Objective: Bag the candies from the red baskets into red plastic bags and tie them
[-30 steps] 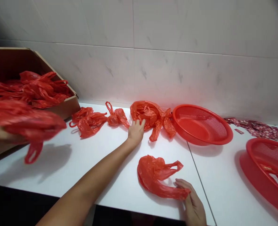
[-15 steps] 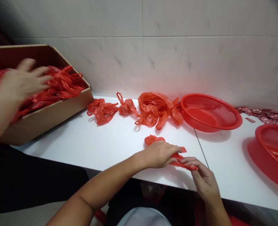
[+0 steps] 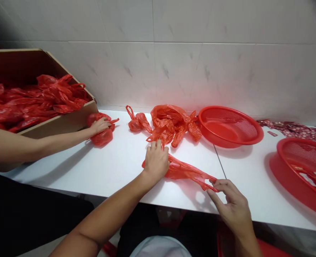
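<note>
A red plastic bag (image 3: 183, 171) is stretched between my two hands above the white table. My left hand (image 3: 156, 157) has its fingers closed on the bag's left part, just in front of a crumpled pile of red bags (image 3: 171, 123). At the bag's right end, my right hand (image 3: 227, 196) pinches the handles between thumb and fingers. A smaller knotted red bag (image 3: 139, 122) lies left of the pile. Further left, another person's hand (image 3: 101, 125) rests on a red bag (image 3: 103, 138) beside the cardboard box.
The cardboard box (image 3: 59, 123) at the left is full of red bags. A red basket (image 3: 229, 127) stands behind my right hand. Another red basket (image 3: 294, 178) at the right holds small red packets. More patterned packets (image 3: 302, 132) lie along the wall.
My left hand has moved left and away from my right hand, and the bag is now stretched out. The other person's hand has come from over the box to a bag on the table.
</note>
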`<state>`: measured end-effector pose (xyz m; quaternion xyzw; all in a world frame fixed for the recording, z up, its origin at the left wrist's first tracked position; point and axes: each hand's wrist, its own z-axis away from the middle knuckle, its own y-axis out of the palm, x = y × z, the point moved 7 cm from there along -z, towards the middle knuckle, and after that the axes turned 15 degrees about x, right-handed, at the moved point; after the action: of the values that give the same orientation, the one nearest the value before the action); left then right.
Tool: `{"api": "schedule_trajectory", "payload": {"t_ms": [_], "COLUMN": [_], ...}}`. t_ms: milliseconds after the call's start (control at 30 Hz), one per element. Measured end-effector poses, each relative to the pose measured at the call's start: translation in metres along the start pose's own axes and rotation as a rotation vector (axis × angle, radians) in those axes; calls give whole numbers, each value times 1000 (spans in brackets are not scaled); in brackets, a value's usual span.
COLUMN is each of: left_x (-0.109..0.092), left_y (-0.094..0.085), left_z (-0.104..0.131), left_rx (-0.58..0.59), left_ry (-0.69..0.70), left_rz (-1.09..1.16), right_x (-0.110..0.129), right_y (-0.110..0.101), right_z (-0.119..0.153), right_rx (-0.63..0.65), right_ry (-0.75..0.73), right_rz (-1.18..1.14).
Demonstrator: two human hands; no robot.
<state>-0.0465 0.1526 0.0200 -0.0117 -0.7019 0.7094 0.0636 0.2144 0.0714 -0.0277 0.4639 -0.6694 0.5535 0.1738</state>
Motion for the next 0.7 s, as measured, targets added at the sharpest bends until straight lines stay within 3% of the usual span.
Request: {"api": "schedule_trajectory", "payload": {"t_ms": [200,333,467,567,633,700], "left_x": [21,21,12,9,12,18], "left_y": [-12,-10,-4,-4,-13,-31], "left_z": [-3,-1,1,7,18,32], "left_rx": [-69,-73,2,145,210,143], "left_ry": [-27,1,52,109,146,144], "left_rz": [42,55,61,81,102,134], "right_x": [7,5,7,12,15,17], "right_y": [3,-3,-24,-40,-43,-39], "right_z": [-6,-16,-28,-33,-35,-34], "right_rx": [-74,-189,-280,-340,-356,-350], "right_ry": [-23,38,39,22,26,35], "right_rz": [103,303,457,420,369,333]}}
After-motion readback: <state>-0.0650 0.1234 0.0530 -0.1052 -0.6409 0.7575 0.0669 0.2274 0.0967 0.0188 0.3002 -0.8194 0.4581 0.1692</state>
